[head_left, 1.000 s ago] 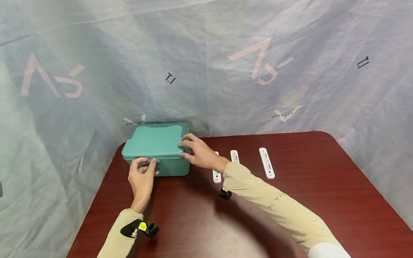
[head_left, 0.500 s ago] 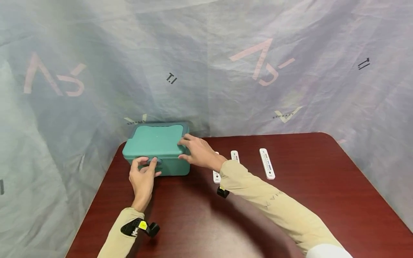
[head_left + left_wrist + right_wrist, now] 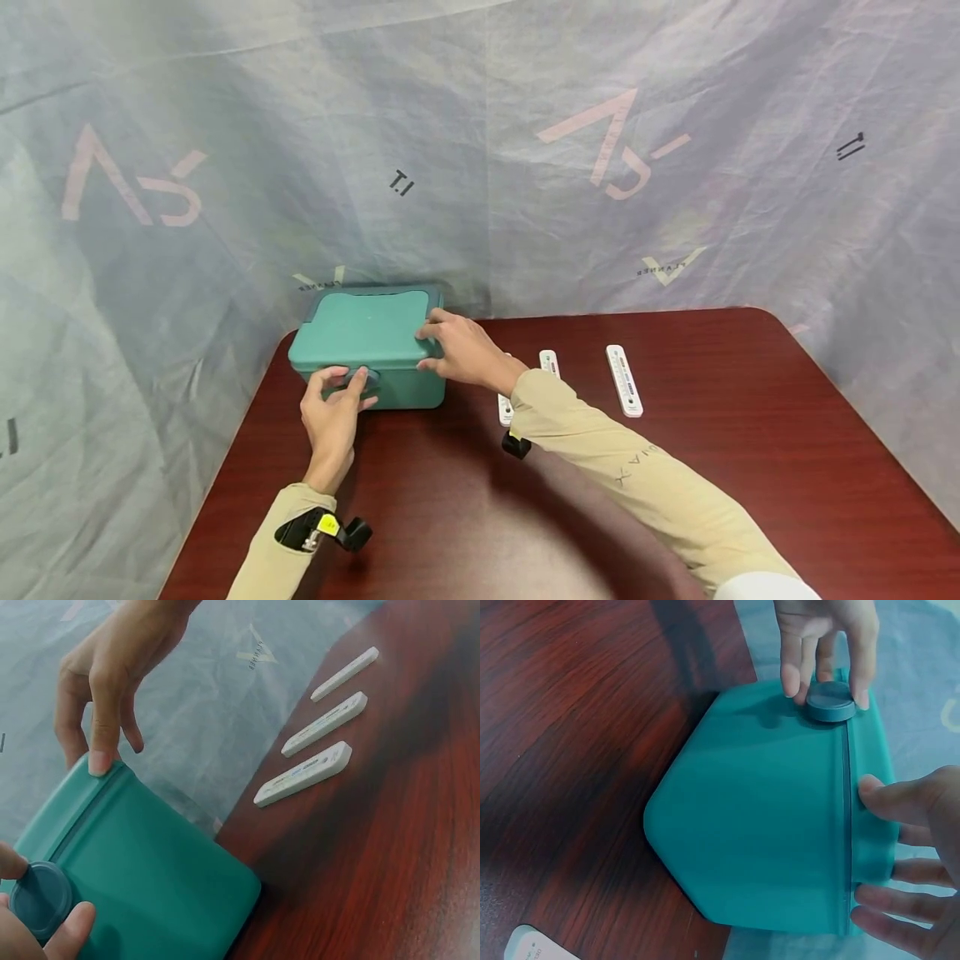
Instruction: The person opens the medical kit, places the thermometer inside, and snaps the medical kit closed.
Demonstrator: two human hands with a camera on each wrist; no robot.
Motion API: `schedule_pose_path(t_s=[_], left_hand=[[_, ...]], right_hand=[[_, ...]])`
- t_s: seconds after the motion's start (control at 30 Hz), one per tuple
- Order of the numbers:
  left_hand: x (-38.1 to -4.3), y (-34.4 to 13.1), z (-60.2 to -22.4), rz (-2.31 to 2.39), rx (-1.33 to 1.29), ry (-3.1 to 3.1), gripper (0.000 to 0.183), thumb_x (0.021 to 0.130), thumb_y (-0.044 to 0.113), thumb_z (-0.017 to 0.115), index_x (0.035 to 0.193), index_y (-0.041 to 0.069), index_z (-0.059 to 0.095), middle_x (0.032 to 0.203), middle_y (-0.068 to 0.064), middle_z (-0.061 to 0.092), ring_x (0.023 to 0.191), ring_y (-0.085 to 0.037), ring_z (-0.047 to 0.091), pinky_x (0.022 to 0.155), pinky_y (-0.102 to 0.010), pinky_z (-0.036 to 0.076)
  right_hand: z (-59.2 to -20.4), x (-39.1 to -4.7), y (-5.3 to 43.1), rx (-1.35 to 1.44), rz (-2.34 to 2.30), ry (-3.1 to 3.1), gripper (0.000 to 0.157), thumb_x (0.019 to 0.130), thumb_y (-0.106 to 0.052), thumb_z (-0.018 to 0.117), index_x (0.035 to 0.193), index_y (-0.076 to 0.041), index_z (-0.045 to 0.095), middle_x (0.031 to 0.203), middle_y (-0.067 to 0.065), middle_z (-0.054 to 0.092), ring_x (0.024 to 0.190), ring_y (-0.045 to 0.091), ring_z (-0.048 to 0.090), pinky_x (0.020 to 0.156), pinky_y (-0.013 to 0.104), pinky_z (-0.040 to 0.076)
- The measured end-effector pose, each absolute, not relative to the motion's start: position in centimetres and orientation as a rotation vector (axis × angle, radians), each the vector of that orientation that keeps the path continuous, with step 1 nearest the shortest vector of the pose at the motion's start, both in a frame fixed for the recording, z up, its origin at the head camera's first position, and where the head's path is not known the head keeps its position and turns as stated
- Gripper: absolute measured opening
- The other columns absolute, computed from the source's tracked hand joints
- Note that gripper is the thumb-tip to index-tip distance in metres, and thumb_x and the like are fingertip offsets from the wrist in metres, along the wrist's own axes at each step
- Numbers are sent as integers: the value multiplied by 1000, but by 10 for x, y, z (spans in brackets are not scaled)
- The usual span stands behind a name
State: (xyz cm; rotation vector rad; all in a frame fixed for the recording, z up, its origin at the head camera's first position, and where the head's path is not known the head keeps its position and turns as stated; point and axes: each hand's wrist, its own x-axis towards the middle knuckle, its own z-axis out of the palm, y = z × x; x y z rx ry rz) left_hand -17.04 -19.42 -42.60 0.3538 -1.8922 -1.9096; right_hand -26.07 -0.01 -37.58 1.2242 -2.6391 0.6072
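A teal lidded box (image 3: 363, 329) sits at the table's far left with its lid down. My left hand (image 3: 330, 421) is at its front, thumb and fingers curled round the round grey-blue latch (image 3: 830, 701). At the front right corner, my right hand (image 3: 472, 354) holds the lid (image 3: 874, 847), thumb on its front rim and fingers bent over the corner. Three white thermometers lie to the right of the box: a near one (image 3: 304, 776) partly hidden by the right arm in the head view, a middle one (image 3: 326, 724) and a far-right one (image 3: 624, 382).
The dark red wooden table (image 3: 750, 450) spreads to the right and front. A pale printed cloth (image 3: 480, 167) hangs close behind the table and the box. Both sleeves carry black wrist mounts, such as the left mount (image 3: 322, 529).
Both hands stay in nearly the same places on the box. The right hand's fingers have drawn slightly closer together. The view has shifted a little; the box and thermometers lie as before.
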Motion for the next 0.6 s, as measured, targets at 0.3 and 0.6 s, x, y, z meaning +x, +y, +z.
schedule_pose_path(t_s=[0.3, 0.6], left_hand=[[-175, -198, -434, -1883, 383, -1849, 36, 86, 24, 72, 107, 0, 54, 99, -8, 46, 74, -31, 61, 58, -33, 57], [-171, -199, -439, -1933, 338, -1780, 33, 87, 20, 70, 106, -1, 52, 100, -9, 45, 79, -32, 61, 65, -41, 57]], right_hand=[[-374, -261, -2, 1222, 594, -2649, 41, 82, -33, 75, 115, -11, 69, 110, 5, 54, 82, 14, 56, 66, 27, 49], [-374, -261, -4, 1203, 575, -2663, 40, 81, -34, 76, 114, -12, 69, 106, 3, 53, 78, 13, 53, 64, 26, 47]])
